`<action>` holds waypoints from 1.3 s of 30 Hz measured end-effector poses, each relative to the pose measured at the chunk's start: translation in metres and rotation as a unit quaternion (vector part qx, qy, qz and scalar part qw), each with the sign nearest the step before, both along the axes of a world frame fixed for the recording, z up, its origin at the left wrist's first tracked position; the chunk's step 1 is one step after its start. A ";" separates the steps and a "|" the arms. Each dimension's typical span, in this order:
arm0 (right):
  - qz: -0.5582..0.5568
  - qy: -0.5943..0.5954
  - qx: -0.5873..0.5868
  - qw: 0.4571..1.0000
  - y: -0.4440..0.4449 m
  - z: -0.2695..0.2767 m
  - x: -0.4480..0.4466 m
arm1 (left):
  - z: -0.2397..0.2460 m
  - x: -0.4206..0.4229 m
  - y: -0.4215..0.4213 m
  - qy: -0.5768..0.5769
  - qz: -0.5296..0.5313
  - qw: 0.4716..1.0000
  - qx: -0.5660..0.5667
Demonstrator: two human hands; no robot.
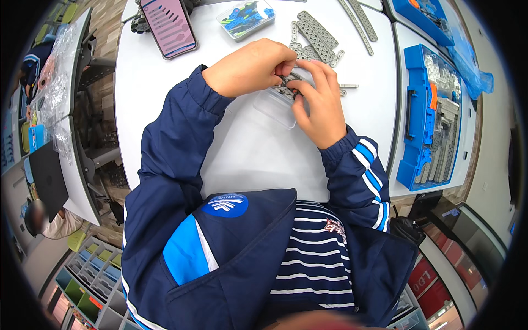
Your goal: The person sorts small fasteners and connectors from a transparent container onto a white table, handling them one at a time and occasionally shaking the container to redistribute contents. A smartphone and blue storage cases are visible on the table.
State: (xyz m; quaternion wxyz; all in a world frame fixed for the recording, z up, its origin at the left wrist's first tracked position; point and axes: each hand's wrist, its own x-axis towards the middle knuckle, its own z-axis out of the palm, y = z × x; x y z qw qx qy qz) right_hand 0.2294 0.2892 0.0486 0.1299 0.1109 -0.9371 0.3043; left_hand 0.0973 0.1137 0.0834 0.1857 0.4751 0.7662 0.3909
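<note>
A small clear plastic box [274,111] rests on the white table in front of me, with small grey and dark parts [284,90] heaped at its far end. My left hand [253,68] reaches over that end from the left, fingers curled down at the parts; whatever lies between its fingertips is hidden. From the right, my right hand [319,103] spreads its fingers over the box, the index fingertip among the parts and the thumb by the box's right side. Its grip on the box or a part is unclear. Grey perforated plastic beams [315,37] lie just beyond my hands.
A smartphone [168,27] showing pictures of parts leans at the back left. Beside it stands a clear box of blue and green connectors [246,20]. Long grey strips [358,25] lie back right. A blue parts case [416,117] sits on the right-hand table.
</note>
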 end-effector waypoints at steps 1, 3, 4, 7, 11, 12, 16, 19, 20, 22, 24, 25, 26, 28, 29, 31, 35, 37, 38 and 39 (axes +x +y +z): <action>0.003 0.003 -0.004 1.000 -0.002 0.000 -0.002 | 0.000 0.000 0.000 0.000 0.002 1.000 -0.005; 0.000 0.001 -0.007 1.000 -0.005 -0.001 -0.003 | -0.001 -0.001 0.000 -0.005 0.006 1.000 -0.014; -0.005 -0.004 -0.006 1.000 -0.007 0.000 -0.003 | -0.001 -0.002 0.000 -0.008 0.003 1.000 -0.024; -0.014 -0.013 0.003 1.000 -0.010 0.002 -0.005 | -0.001 -0.004 -0.001 -0.020 -0.002 0.999 -0.040; -0.021 -0.024 0.002 0.999 -0.013 0.003 -0.006 | -0.001 -0.006 -0.001 -0.026 -0.002 0.999 -0.036; -0.031 -0.035 -0.011 0.999 -0.015 0.003 -0.006 | -0.001 -0.006 -0.001 -0.028 -0.002 0.999 -0.034; -0.055 -0.046 -0.048 0.996 -0.019 -0.001 -0.007 | -0.003 -0.006 -0.001 -0.015 -0.003 0.999 -0.039; -0.053 -0.052 -0.059 0.995 -0.018 -0.004 -0.007 | -0.003 -0.006 -0.001 -0.010 -0.006 0.999 -0.036; -0.051 -0.051 -0.064 0.995 -0.017 -0.005 -0.007 | -0.003 -0.006 -0.001 -0.013 -0.006 0.999 -0.034; -0.046 -0.053 -0.066 0.995 -0.017 -0.006 -0.007 | -0.002 -0.006 -0.001 -0.017 -0.005 0.999 -0.033; -0.045 -0.056 -0.070 0.995 -0.016 -0.007 -0.007 | -0.002 -0.006 -0.001 -0.021 -0.005 0.999 -0.033; -0.045 -0.059 -0.072 0.995 -0.016 -0.007 -0.006 | -0.003 -0.006 -0.001 -0.022 -0.005 0.999 -0.034; -0.046 -0.062 -0.074 0.994 -0.016 -0.007 -0.006 | -0.003 -0.006 -0.001 -0.026 -0.004 0.999 -0.037; -0.041 -0.062 -0.088 0.993 -0.014 -0.007 -0.006 | -0.003 -0.006 -0.001 -0.028 -0.004 0.999 -0.034; -0.039 -0.062 -0.095 0.993 -0.013 -0.007 -0.006 | -0.004 -0.006 -0.001 -0.026 -0.005 0.999 -0.030; -0.042 -0.061 -0.100 0.992 -0.013 -0.008 -0.005 | -0.004 -0.006 0.000 -0.027 -0.007 0.999 -0.029; -0.050 -0.060 -0.140 0.987 -0.013 -0.012 -0.006 | -0.004 -0.009 -0.001 -0.034 -0.017 0.998 -0.040; -0.062 -0.043 -0.169 0.983 -0.010 -0.013 -0.006 | -0.002 -0.010 -0.002 -0.036 -0.027 0.998 -0.045; -0.070 -0.036 -0.181 0.980 -0.007 -0.013 -0.006 | -0.001 -0.011 -0.003 -0.036 -0.032 0.998 -0.050; -0.080 -0.034 -0.204 0.975 -0.004 -0.012 -0.006 | 0.000 -0.011 -0.003 -0.036 -0.037 0.997 -0.054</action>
